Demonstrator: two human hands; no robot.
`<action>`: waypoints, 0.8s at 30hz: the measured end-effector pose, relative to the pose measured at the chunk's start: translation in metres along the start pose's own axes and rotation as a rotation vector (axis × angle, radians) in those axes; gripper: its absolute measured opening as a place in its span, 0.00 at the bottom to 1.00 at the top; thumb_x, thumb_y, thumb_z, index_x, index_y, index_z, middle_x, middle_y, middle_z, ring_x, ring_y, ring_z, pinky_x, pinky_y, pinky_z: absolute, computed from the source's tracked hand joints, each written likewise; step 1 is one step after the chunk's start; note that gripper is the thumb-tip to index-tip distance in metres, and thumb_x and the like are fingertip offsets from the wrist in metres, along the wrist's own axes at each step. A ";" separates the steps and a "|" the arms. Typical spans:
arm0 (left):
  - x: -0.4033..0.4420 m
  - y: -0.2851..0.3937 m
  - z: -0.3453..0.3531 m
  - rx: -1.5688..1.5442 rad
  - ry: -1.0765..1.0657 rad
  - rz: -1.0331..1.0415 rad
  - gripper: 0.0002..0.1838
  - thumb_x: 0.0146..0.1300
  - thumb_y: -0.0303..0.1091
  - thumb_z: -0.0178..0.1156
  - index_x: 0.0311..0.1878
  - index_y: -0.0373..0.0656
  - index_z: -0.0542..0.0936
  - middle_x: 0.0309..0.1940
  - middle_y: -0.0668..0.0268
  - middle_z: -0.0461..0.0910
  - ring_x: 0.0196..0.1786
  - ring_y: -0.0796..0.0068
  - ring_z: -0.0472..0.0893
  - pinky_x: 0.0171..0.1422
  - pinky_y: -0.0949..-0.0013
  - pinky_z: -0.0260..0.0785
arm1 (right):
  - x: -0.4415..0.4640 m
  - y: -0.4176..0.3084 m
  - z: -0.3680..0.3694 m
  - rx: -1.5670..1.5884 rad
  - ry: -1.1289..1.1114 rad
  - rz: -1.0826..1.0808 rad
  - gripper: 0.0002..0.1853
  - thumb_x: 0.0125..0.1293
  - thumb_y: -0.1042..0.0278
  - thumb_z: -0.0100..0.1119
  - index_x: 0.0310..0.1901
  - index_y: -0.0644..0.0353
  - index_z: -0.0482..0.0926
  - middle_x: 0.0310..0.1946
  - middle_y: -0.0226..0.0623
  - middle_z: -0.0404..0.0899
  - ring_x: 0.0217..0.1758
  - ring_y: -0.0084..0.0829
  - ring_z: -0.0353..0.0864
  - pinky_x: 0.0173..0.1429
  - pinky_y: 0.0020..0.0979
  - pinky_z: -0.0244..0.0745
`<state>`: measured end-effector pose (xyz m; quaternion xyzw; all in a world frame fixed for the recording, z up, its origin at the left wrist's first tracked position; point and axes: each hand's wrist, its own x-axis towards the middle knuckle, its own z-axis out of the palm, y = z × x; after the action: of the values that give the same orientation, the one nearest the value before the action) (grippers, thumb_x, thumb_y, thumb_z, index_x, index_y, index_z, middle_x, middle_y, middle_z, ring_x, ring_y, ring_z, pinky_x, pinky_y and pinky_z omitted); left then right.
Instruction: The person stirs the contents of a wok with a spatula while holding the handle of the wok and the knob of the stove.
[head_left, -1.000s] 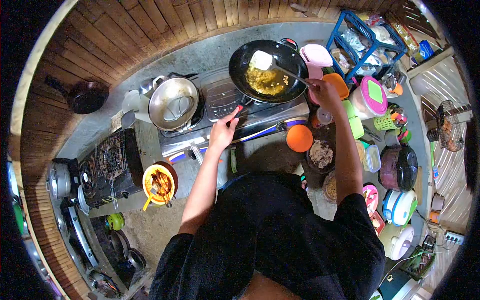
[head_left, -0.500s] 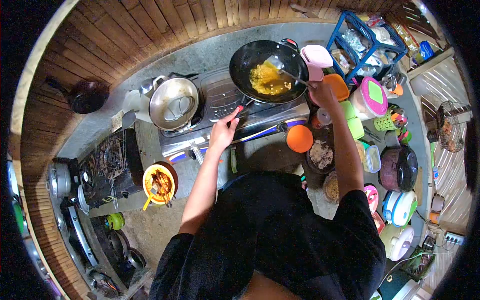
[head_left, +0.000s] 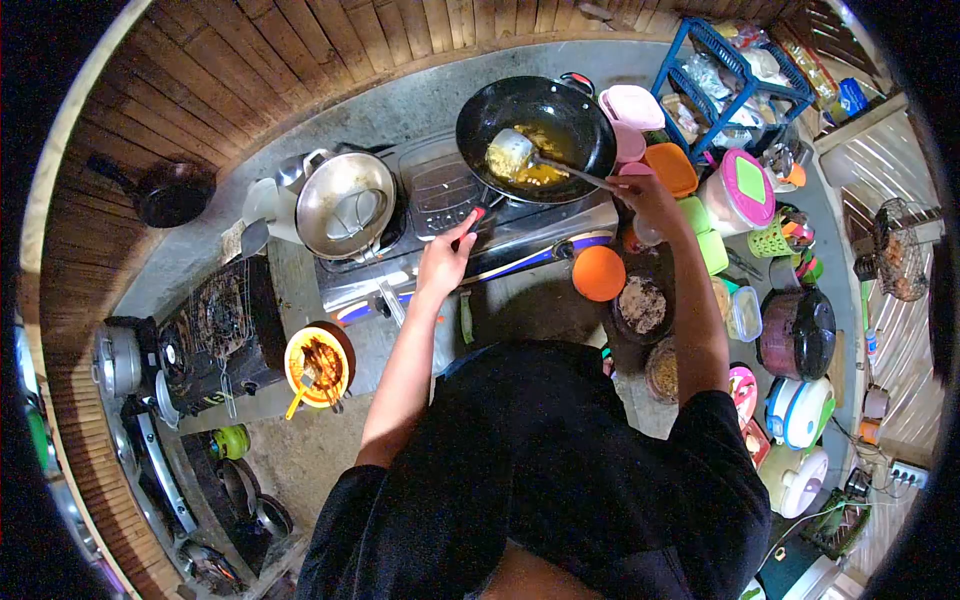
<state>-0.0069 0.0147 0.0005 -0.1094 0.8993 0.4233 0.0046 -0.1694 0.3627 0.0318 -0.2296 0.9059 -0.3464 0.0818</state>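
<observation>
My left hand (head_left: pixel 448 262) is closed around the red-tipped end of the handle of a black wok (head_left: pixel 572 110), which sits on the right burner of the gas stove (head_left: pixel 520 238). In my right hand (head_left: pixel 648 196) is the handle of a metal spatula (head_left: pixel 577 174). The spatula's broad blade lies at the left side of the wok, over yellow, shiny food with small pale bits (head_left: pixel 545 137). That food looks like beaten egg or a sauce; I cannot tell which. Left of the wok, a steel pan (head_left: pixel 322 222) with a wire piece inside stands on the other burner.
An orange lid or bowl (head_left: pixel 599 273) and a bowl of pale crumbs (head_left: pixel 643 304) stand by my right forearm. Plastic containers (head_left: pixel 674 168) and a blue rack (head_left: pixel 735 70) line the right. At left are a yellow sauce bowl (head_left: pixel 293 367) and a charred grill (head_left: pixel 225 320).
The spatula blade has moved left and down across the wok, gathering the yellow food toward the left and exposing more of the black bottom. My left hand stays on the handle.
</observation>
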 end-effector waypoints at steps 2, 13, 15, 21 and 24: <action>0.000 0.001 0.000 -0.020 -0.020 -0.029 0.21 0.70 0.45 0.58 0.66 0.72 0.74 0.57 0.55 0.80 0.60 0.54 0.80 0.63 0.62 0.71 | -0.001 0.012 -0.003 -0.178 0.048 -0.132 0.14 0.68 0.73 0.60 0.53 0.61 0.83 0.33 0.36 0.83 0.37 0.24 0.80 0.43 0.32 0.74; 0.001 -0.007 0.003 -0.015 0.012 0.028 0.21 0.70 0.44 0.58 0.66 0.73 0.74 0.55 0.58 0.80 0.55 0.51 0.81 0.58 0.59 0.74 | -0.018 0.003 -0.030 -0.495 0.318 0.127 0.14 0.67 0.65 0.57 0.52 0.53 0.84 0.36 0.52 0.84 0.42 0.53 0.83 0.45 0.47 0.78; 0.001 -0.007 0.004 -0.022 0.033 0.050 0.21 0.70 0.44 0.58 0.65 0.73 0.74 0.55 0.58 0.81 0.54 0.51 0.81 0.57 0.59 0.74 | -0.020 0.007 -0.033 -0.460 0.251 0.093 0.13 0.66 0.66 0.57 0.50 0.54 0.84 0.36 0.52 0.84 0.42 0.52 0.84 0.45 0.47 0.78; 0.001 -0.008 0.005 0.003 0.053 0.057 0.21 0.69 0.44 0.58 0.65 0.73 0.74 0.52 0.55 0.82 0.50 0.49 0.82 0.55 0.59 0.75 | -0.025 0.008 -0.027 -0.331 0.056 0.110 0.13 0.66 0.68 0.59 0.50 0.56 0.85 0.37 0.50 0.85 0.39 0.45 0.86 0.44 0.42 0.77; 0.001 -0.006 0.004 0.005 0.041 0.039 0.21 0.69 0.44 0.58 0.65 0.73 0.74 0.50 0.54 0.82 0.48 0.49 0.83 0.54 0.58 0.74 | -0.024 -0.003 -0.018 -0.224 -0.002 0.134 0.14 0.67 0.65 0.61 0.51 0.57 0.85 0.37 0.48 0.86 0.38 0.38 0.85 0.44 0.38 0.76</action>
<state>-0.0065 0.0137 -0.0070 -0.1006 0.9022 0.4189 -0.0218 -0.1523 0.3827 0.0474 -0.1766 0.9521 -0.2367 0.0792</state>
